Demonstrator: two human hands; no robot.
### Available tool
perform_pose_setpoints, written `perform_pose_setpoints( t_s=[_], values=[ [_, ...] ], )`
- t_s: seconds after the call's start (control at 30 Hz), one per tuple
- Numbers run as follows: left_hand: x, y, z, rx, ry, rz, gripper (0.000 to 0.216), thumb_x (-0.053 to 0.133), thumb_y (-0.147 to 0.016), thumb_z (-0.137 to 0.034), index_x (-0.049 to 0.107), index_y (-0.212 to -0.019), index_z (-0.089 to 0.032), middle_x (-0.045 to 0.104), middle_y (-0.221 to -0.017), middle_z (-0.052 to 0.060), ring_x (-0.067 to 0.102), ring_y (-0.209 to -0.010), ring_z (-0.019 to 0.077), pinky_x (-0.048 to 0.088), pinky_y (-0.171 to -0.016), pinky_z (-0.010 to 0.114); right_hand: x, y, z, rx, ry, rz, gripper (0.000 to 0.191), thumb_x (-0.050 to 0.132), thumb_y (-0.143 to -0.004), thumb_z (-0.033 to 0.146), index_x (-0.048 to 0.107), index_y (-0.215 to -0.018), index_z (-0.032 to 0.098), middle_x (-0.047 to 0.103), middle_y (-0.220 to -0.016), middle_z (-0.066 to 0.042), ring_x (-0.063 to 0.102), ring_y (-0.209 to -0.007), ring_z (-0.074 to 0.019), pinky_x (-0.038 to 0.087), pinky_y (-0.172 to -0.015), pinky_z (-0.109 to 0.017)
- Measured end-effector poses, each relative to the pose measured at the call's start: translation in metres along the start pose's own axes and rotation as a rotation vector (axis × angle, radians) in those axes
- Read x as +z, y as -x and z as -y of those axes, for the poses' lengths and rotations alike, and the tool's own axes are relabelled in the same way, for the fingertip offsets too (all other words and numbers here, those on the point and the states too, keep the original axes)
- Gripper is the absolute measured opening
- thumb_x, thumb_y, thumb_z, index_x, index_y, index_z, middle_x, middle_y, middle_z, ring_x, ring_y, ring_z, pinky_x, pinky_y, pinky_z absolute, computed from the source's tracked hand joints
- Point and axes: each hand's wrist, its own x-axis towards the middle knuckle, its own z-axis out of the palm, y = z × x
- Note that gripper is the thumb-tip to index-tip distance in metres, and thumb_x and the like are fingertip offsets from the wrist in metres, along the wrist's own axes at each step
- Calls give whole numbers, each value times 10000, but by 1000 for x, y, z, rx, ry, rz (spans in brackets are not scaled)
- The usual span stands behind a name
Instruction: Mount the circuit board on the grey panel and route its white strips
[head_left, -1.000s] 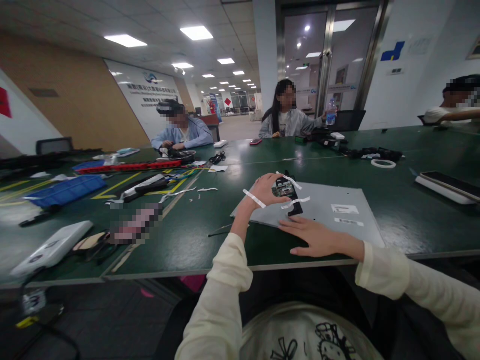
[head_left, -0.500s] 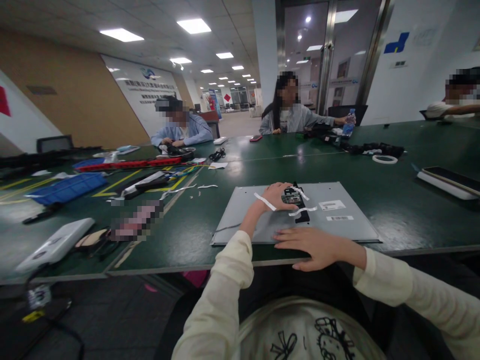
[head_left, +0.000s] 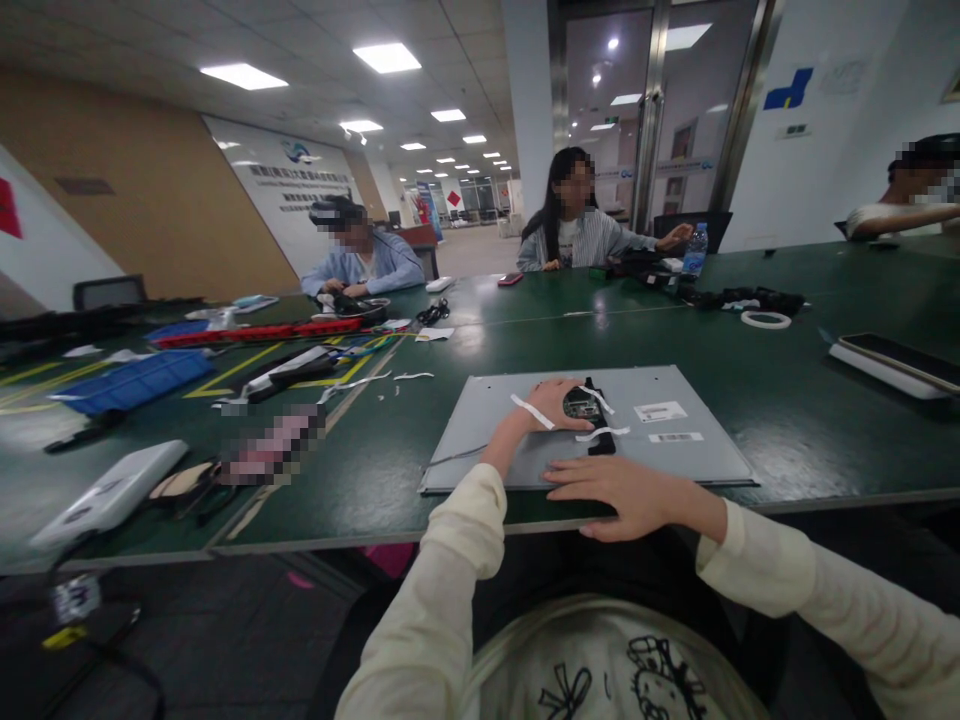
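Observation:
A flat grey metal-backed display panel [head_left: 697,462] lies on the green table in front of me. On its middle sits a small circuit board [head_left: 582,405] beside a black bracket [head_left: 601,446]. My left hand [head_left: 546,404] is curved round the board, thumb at its near end and fingers at its far end; the fingertips are partly hidden. White tape strips [head_left: 606,432] stick to the board and bracket, and another tape strip [head_left: 531,410] crosses the back of that hand. With fingers stretched, my right hand [head_left: 622,494] rests at the panel's near edge, holding nothing.
To the left are a blue tray [head_left: 135,382], a white box [head_left: 112,495] and tape scraps [head_left: 412,376]. Rightward lie a phone [head_left: 900,358] and a tape roll [head_left: 765,320]. Several people sit around the table; a water bottle [head_left: 695,250] stands near one person's hand.
My left hand has shifted slightly nearer along with the board and bracket. My right hand stays almost still. Across the table, a person's hand has moved off the bottle.

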Motion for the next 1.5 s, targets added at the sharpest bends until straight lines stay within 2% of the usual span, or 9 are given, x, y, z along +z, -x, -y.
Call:
perform_pose_setpoints(
  t_s=[0.23, 0.43, 0.53, 0.63, 0.77, 0.9, 1.03, 1.2, 1.5],
  values=[
    [1, 6, -3, -6, 5, -9, 855, 580, -703, -694, 345, -1433, -318, 481, -1412, 68, 459, -1280, 289, 333, -1092, 453, 4, 0, -2, 9, -31, -28, 574, 569, -859, 385, 473, -1395, 204, 388, -1476, -84, 327, -1383, -207, 273, -1134, -412],
    [-25, 25, -13, -91, -64, -148, 750, 489, -844, -605, 261, -1468, -256, 299, -1522, 122, 315, -1385, 295, 301, -1097, 463, 4, 0, -3, 0, -15, -27, 556, 544, -876, 395, 479, -1392, 196, 399, -1470, -87, 341, -1376, -203, 278, -1137, -390],
    [-42, 59, -14, -216, -158, -198, 665, 458, -880, -561, 296, -1451, -261, 291, -1527, 122, 367, -1349, 323, 318, -1073, 502, 2, -1, -1, -9, -7, -32, 542, 533, -883, 392, 494, -1380, 179, 407, -1465, -82, 342, -1375, -198, 269, -1145, -370],
    [-49, 107, -5, -386, -200, -211, 552, 407, -922, -474, 353, -1418, -239, 396, -1471, 118, 417, -1319, 301, 378, -1037, 488, 1, -1, 2, 0, -4, -44, 535, 530, -883, 388, 496, -1377, 185, 416, -1460, -74, 344, -1374, -202, 284, -1139, -375],
    [-38, 166, 15, -583, -247, -388, 496, 415, -915, -370, 407, -1375, -183, 418, -1437, 153, 458, -1288, 296, 436, -1000, 465, 1, 2, 5, 29, 21, -81, 494, 522, -892, 392, 527, -1344, 195, 465, -1427, -61, 388, -1347, -195, 317, -1126, -372],
    [-18, 197, 31, -683, -293, -568, 532, 455, -892, -362, 400, -1377, -152, 352, -1460, 204, 448, -1290, 329, 454, -981, 482, 6, 5, 1, 141, 126, -286, 372, 491, -909, 310, 594, -1254, 217, 467, -1424, -60, 364, -1359, -220, 288, -1139, -446],
    [-7, 204, 36, -682, -327, -478, 451, 440, -907, -371, 476, -1315, -183, 492, -1370, 165, 516, -1220, 315, 457, -965, 488, 15, 5, -14, 384, 230, -503, 322, 515, -872, 228, 631, -1172, 219, 454, -1420, -80, 312, -1377, -265, 289, -1120, -523],
    [-11, 204, 30, -641, -249, -367, 390, 398, -933, -340, 538, -1236, -138, 596, -1258, 141, 578, -1139, 265, 450, -985, 409, 21, 8, -24, 534, 282, -602, 242, 558, -824, 198, 677, -1035, 206, 464, -1380, -92, 341, -1346, -279, 320, -1099, -507],
    [-11, 206, 25, -623, -94, -474, 328, 442, -911, -315, 600, -1148, -152, 576, -1294, 123, 559, -1184, 231, 428, -1028, 359, 25, 13, -28, 703, 194, -622, 154, 605, -797, 291, 672, -913, 216, 431, -1361, -110, 292, -1350, -342, 282, -1072, -569]
  ],
)
